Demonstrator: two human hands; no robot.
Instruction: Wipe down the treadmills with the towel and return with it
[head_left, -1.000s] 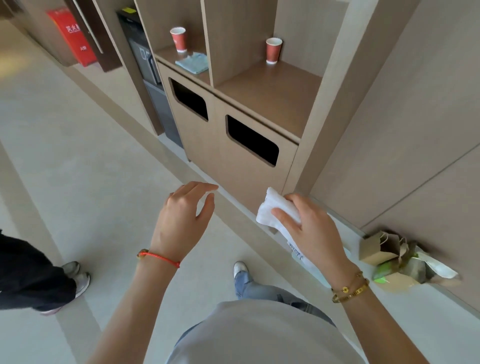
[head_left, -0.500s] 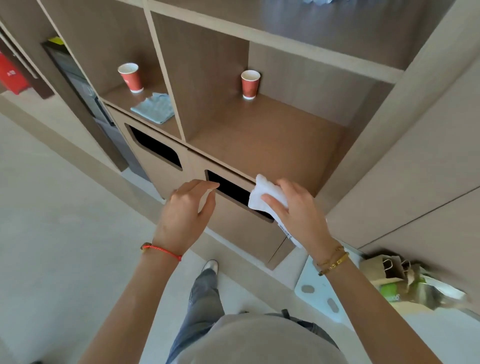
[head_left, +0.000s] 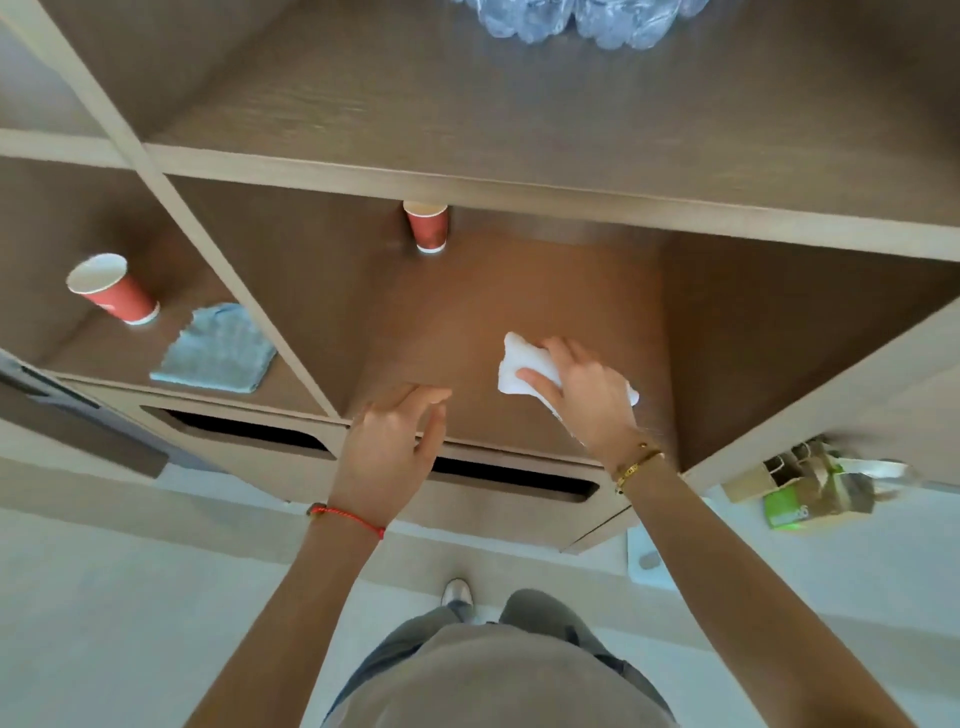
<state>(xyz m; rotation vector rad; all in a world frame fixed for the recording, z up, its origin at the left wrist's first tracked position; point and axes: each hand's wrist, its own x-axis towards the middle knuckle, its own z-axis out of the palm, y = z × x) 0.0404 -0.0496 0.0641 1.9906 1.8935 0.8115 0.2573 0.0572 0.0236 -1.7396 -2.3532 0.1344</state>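
A shared service corner of a public facility, such as a gym or office lobby, is suggested by built-in brown wooden shelving (head_left: 519, 171). Red paper cups (head_left: 115, 292) are set out above slotted waste-bin openings (head_left: 511, 475).

2 red cups (head_left: 115, 291) (head_left: 427, 227) on shelf (head_left: 571, 291), grey cloth (head_left: 215, 351) left, bags (head_left: 810, 486) on floor.

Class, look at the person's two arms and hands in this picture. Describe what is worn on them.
Both forearms are bare, with no sleeves in sight. The left hand has a thin red cord bracelet round its wrist. The right hand has slim gold bangles at its wrist. No rings or gloves are plainly visible.
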